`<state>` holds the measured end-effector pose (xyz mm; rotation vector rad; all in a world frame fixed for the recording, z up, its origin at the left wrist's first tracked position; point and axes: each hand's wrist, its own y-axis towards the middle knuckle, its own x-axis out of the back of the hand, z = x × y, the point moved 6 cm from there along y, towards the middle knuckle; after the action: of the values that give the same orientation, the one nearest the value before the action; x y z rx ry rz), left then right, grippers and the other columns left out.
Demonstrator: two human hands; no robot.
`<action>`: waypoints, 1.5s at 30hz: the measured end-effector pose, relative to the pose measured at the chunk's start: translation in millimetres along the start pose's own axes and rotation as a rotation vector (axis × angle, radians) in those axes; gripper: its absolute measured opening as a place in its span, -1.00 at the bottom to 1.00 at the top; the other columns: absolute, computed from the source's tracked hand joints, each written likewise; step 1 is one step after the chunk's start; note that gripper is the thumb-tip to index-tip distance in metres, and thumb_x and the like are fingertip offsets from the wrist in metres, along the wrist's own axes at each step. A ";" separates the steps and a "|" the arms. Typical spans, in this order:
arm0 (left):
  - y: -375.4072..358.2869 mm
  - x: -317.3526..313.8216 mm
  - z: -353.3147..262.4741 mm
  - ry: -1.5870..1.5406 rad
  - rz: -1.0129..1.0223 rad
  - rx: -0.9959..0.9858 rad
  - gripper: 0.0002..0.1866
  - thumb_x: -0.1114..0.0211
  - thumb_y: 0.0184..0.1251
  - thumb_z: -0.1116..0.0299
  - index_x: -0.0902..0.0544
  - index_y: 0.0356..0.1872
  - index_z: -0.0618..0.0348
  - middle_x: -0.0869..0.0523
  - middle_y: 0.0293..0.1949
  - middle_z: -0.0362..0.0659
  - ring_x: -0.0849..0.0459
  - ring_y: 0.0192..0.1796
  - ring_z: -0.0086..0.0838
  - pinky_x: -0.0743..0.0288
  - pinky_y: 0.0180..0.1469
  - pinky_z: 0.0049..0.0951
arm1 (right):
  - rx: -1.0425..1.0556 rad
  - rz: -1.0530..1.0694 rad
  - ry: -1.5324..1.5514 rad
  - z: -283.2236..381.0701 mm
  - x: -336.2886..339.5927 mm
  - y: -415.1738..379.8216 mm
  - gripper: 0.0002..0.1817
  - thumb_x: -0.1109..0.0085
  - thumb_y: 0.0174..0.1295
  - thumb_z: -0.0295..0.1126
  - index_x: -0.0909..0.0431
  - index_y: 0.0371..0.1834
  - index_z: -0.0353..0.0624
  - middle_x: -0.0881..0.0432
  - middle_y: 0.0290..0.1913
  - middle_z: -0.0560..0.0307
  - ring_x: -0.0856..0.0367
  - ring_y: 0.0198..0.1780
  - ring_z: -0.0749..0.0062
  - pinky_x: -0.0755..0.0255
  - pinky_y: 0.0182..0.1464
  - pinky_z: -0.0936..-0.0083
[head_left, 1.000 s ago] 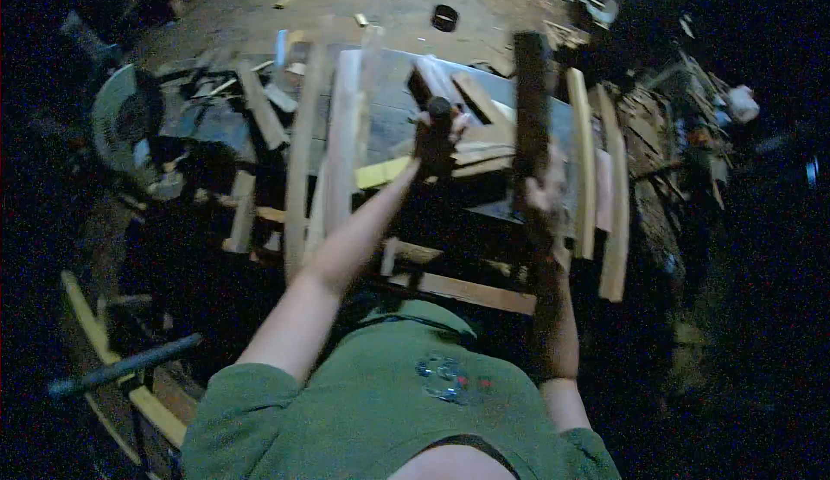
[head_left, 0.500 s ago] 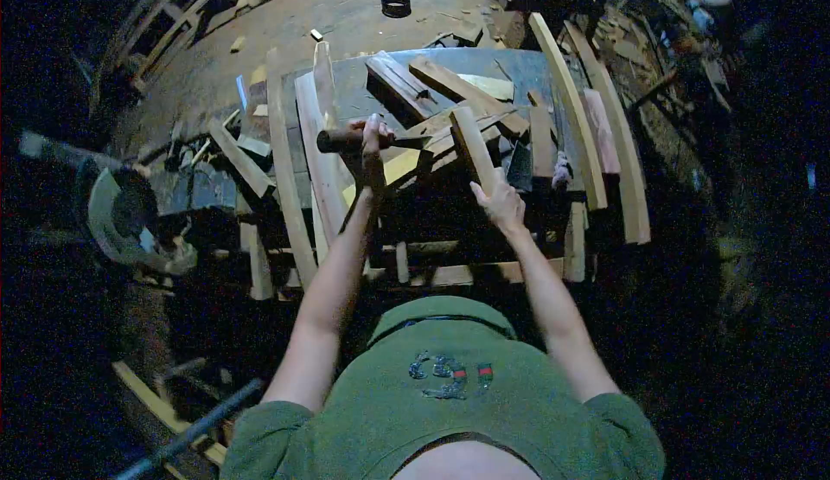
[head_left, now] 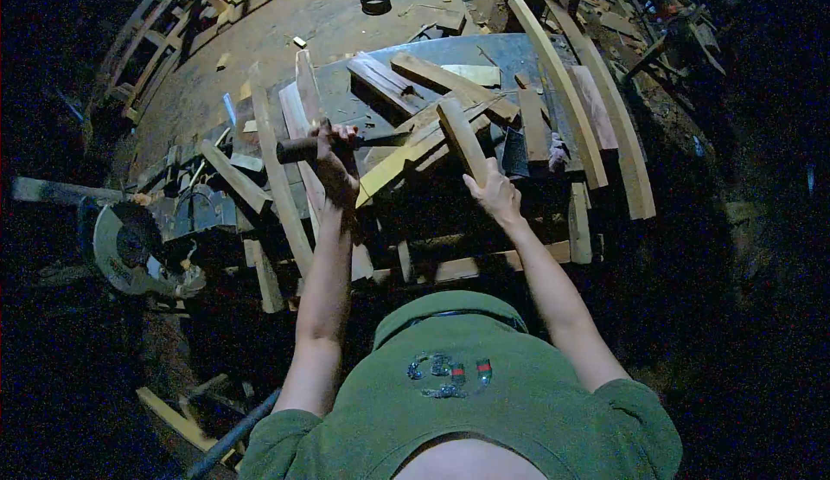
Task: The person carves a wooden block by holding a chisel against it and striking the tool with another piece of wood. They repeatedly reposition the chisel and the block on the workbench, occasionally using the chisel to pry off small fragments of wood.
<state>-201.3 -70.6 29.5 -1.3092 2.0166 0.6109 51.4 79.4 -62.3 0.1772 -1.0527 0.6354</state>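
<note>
A chisel with a thick round wooden handle (head_left: pixel 296 150) is gripped in my left hand (head_left: pixel 335 164). Its dark blade extends rightward, above the wood lying on the bench. My right hand (head_left: pixel 494 193) is closed around the near end of a flat wooden block (head_left: pixel 461 137), which tilts up and away from me. Beneath the blade, between both hands, a pale yellow strip of wood (head_left: pixel 385 173) lies at a slant. Beyond it rests a thick block (head_left: pixel 385 86) with a notch near its end.
Long boards (head_left: pixel 562 91) lie along the bench's right side, others (head_left: pixel 275 160) along its left. A circular saw blade (head_left: pixel 130 242) stands at the far left. Past the bench top (head_left: pixel 497 48), a black ring (head_left: pixel 375 2) and wood scraps are on the floor.
My left hand has moved left with the chisel, so its blade is farther from the wooden block. My right hand keeps its hold. The whole view has shifted slightly.
</note>
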 end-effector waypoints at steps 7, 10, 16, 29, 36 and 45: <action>-4.3 -19.5 19.9 0.133 0.079 0.030 -0.88 -0.16 0.28 0.52 -0.37 -0.34 0.14 -0.46 -0.55 -0.22 -0.51 -0.47 -0.50 -0.47 -0.28 -0.39 | 0.002 -0.022 -0.040 -1.6 -6.4 3.5 -0.39 -0.14 0.03 0.15 -0.24 -0.11 -0.11 -0.62 -0.36 -0.25 -0.61 -0.30 -0.20 -0.52 -0.32 0.03; -4.5 -26.3 27.8 0.231 0.212 -0.001 -0.90 -0.15 0.31 0.43 -0.38 -0.32 0.10 -0.45 -0.56 -0.21 -0.49 -0.47 -0.49 -0.45 -0.27 -0.35 | 0.008 -0.002 0.035 0.3 -4.7 2.9 -0.40 -0.13 0.05 0.14 -0.22 -0.10 -0.11 -0.62 -0.34 -0.26 -0.61 -0.29 -0.20 -0.51 -0.30 0.01; -5.7 -37.6 30.3 0.321 0.237 0.061 -0.87 -0.15 0.32 0.42 -0.35 -0.33 0.08 -0.44 -0.55 -0.22 -0.49 -0.44 -0.50 -0.45 -0.24 -0.34 | -0.036 0.038 0.007 -1.4 -7.6 1.8 -0.40 -0.14 0.06 0.12 -0.21 -0.05 -0.10 -0.61 -0.29 -0.27 -0.61 -0.23 -0.19 -0.49 -0.24 -0.01; -4.4 -38.8 34.0 0.432 0.216 0.021 -0.86 -0.16 0.31 0.41 -0.36 -0.39 0.08 -0.36 -0.55 -0.28 -0.45 -0.48 -0.54 -0.43 -0.25 -0.37 | -0.015 0.051 0.063 -0.1 -3.6 0.5 -0.42 -0.11 0.09 0.10 -0.23 -0.05 -0.11 -0.59 -0.29 -0.33 -0.57 -0.23 -0.27 -0.45 -0.23 -0.03; -8.0 -57.1 34.6 0.742 0.186 -0.016 -0.82 -0.25 0.24 0.36 -0.43 -0.47 0.13 -0.50 -0.59 -0.26 -0.49 -0.51 -0.59 -0.35 -0.43 -0.56 | 0.006 0.031 0.041 -2.3 -8.2 2.5 -0.38 -0.10 0.09 0.13 -0.19 0.01 -0.10 -0.60 -0.30 -0.28 -0.59 -0.24 -0.24 -0.47 -0.24 -0.05; -13.7 -74.1 40.5 0.837 0.186 -0.160 -0.76 -0.27 0.20 0.27 -0.50 -0.54 0.18 -0.47 -0.68 -0.30 -0.42 -0.63 -0.64 -0.30 -0.58 -0.54 | 0.111 0.039 0.504 63.6 74.2 10.7 -0.41 -0.17 0.07 0.11 -0.40 -0.10 -0.22 -0.58 -0.26 -0.26 -0.57 -0.13 -0.07 -0.42 -0.12 0.21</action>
<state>-156.3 -2.7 55.7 -1.6623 2.8279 0.3225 22.5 90.7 30.9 0.0849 -0.5369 0.7269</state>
